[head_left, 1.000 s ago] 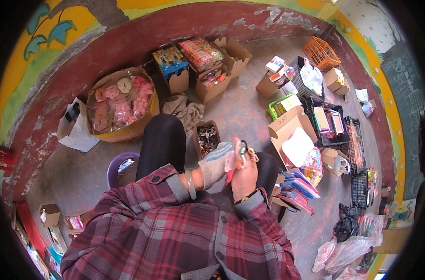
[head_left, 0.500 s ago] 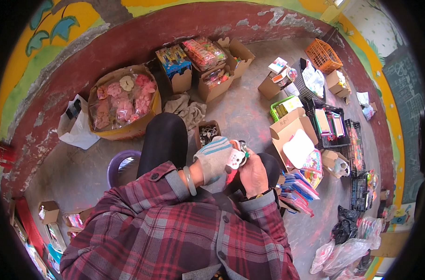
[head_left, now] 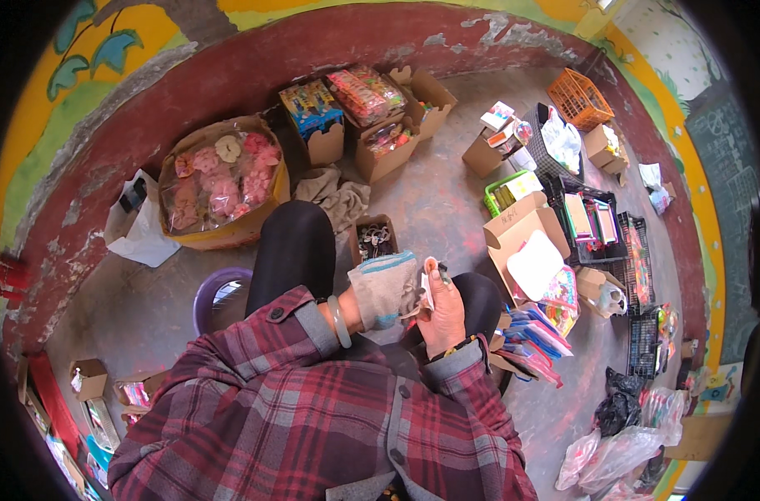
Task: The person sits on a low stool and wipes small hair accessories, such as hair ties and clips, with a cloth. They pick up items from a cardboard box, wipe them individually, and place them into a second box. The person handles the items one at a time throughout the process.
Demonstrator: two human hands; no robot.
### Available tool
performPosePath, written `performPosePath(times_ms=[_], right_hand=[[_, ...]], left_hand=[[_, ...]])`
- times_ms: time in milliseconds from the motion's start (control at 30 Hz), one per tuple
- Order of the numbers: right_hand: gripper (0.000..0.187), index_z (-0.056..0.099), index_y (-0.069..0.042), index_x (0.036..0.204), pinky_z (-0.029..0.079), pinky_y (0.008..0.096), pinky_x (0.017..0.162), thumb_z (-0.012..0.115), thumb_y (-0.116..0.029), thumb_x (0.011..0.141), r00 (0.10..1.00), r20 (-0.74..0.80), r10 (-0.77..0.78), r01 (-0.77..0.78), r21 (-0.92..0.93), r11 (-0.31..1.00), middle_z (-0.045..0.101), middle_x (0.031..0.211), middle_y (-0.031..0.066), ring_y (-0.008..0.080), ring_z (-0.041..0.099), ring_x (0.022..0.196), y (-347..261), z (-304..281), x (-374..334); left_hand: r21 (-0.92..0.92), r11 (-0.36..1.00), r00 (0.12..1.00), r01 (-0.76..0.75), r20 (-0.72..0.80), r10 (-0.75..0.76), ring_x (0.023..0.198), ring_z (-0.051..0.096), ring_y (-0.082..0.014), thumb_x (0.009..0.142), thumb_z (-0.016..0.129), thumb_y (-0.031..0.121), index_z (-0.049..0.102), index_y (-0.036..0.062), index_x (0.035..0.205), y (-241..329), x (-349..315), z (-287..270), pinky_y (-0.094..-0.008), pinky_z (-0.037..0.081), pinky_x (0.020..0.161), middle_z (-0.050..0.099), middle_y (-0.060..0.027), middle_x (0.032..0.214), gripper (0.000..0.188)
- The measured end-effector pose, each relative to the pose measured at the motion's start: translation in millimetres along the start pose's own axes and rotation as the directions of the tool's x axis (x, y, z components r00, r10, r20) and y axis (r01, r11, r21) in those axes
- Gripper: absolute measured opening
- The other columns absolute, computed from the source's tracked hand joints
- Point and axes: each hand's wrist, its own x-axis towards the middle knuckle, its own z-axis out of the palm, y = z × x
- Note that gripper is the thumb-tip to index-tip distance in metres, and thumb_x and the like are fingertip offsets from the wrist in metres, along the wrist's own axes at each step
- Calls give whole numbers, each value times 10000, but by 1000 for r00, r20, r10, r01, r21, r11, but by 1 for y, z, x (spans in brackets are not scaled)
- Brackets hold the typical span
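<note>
My left hand [head_left: 352, 307], with a bracelet at the wrist, is closed on a beige cloth [head_left: 383, 282] with blue stripes that covers most of its fingers. Against the cloth's right end, my right hand [head_left: 444, 317] pinches a small white trinket [head_left: 427, 292], thumb up along it. The trinket is seen nearly edge-on, with a small orange-brown round part at its top. Just beyond my hands stands a small cardboard box [head_left: 373, 238] of dark and metallic small items, too small to make out.
A purple basket [head_left: 219, 302] stands by my left knee. Beyond it is a large carton [head_left: 230, 238] of pink items in clear bags. To my right are an open cardboard box [head_left: 514, 225], blue packets [head_left: 534, 330], black crates [head_left: 576, 242] and plastic bags [head_left: 618, 455].
The white trinket has turned from showing its animal face to nearly edge-on. My right thumb now points up beside it, and the cloth has spread flatter over my left hand.
</note>
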Motion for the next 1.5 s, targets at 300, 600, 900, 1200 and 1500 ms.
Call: performPosePath(times_ms=[300, 600, 900, 1200, 1500], right_hand=[[227, 610, -125, 1077, 510, 279, 604, 600, -255, 891, 999, 42, 28, -35, 168, 985, 626, 834, -29, 112, 615, 722, 4, -25, 9], [241, 591, -89, 1068, 507, 267, 672, 579, -266, 905, 994, 2, -106, 106, -7, 994, 628, 896, -2, 113, 610, 767, 7, -13, 8], [283, 546, -70, 1113, 527, 309, 724, 551, -275, 917, 996, 82, -19, 14, 56, 998, 628, 1023, 59, 170, 624, 883, 13, -11, 8], [226, 591, -109, 1091, 493, 239, 576, 561, -245, 913, 996, 48, 70, -78, 199, 977, 636, 891, 13, 110, 606, 724, 12, -11, 6], [176, 617, -89, 976, 325, 176, 400, 602, -242, 890, 997, -74, 25, -13, 155, 988, 580, 735, -28, 43, 468, 517, -21, -17, 14]], left_hand=[[196, 973, 993, -121, 7, 122, 702, 577, -292, 558, 791, 259, 498, 90, 909, 7, 3, -11, -334, 450, 599, 542, -90, 792, 487], [-176, 963, 965, -203, 130, 227, 959, 583, -260, 806, 615, 191, 566, 75, 1098, -19, 1, 3, -330, 457, 820, 590, -106, 1060, 318], [224, 887, 914, -403, 48, 403, 1066, 564, -242, 815, 612, 184, 563, 91, 1183, -2, 7, -7, -318, 442, 902, 576, -90, 1189, 383], [395, 914, 995, -93, 10, 97, 714, 596, -287, 638, 725, 208, 524, 76, 885, 10, 5, -13, -320, 469, 624, 567, -115, 751, 345], [-955, 297, 987, 23, -26, -160, 797, 605, -212, 919, 515, 234, 444, 31, 1104, -3, 16, -92, -309, 500, 750, 569, -120, 951, 284]])
